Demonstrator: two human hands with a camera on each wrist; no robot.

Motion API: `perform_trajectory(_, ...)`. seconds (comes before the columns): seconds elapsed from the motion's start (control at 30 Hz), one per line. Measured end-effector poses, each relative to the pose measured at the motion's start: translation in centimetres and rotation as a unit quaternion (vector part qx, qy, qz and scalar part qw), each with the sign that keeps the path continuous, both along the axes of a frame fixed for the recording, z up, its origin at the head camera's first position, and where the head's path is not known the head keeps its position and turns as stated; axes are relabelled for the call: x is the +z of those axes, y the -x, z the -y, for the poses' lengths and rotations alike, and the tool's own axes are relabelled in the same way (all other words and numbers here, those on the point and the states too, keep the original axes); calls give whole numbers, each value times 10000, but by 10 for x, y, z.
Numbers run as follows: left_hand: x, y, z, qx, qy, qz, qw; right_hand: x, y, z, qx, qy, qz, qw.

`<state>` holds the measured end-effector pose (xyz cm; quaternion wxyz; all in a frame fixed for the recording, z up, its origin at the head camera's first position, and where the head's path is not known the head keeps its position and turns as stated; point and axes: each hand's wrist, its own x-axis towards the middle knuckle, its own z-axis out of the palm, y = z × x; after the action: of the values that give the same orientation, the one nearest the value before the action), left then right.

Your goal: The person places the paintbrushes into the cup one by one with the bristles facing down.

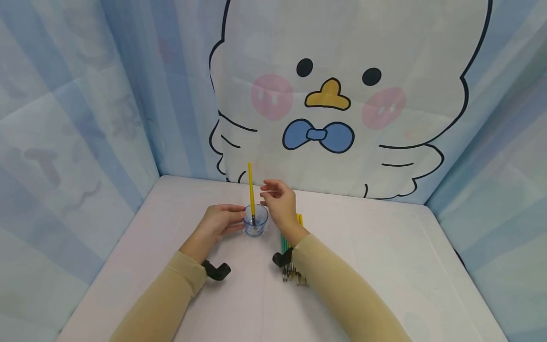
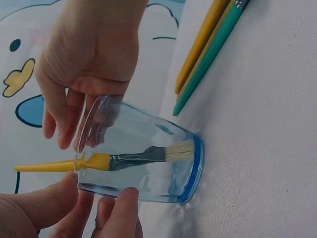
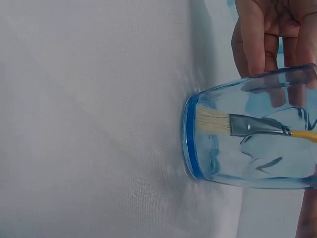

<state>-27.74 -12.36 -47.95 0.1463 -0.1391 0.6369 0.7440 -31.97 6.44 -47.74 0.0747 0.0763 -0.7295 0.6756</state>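
Observation:
A clear bluish glass cup (image 1: 255, 228) stands on the table, and my left hand (image 1: 219, 221) holds its left side between thumb and fingers. Inside it a flat paintbrush (image 1: 251, 190) with a yellow handle stands nearly upright, pale bristles (image 3: 213, 120) down near the base. Beside the cup's right rim is my right hand (image 1: 279, 202), fingers loosely bent and apart from the brush handle. In the left wrist view that right hand (image 2: 91, 59) appears behind the cup, with nothing in its fingers.
Several more paintbrushes (image 1: 285, 244) with green and yellow handles lie together under my right forearm, partly hidden by it. A white cloth covers the table (image 1: 363, 256). A printed curtain (image 1: 265, 57) hangs along the back edge, with more curtain at both sides.

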Motion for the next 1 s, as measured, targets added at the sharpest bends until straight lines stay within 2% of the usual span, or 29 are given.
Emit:
perform_trajectory(0.73, 1, 0, -1, 3, 43, 108, 9999, -10, 0, -37, -233, -173, 175, 9994)
perform_trajectory(1.0, 1, 0, -1, 92, 134, 181, 9997, -16, -1, -55, -190, -273, 294, 9990)
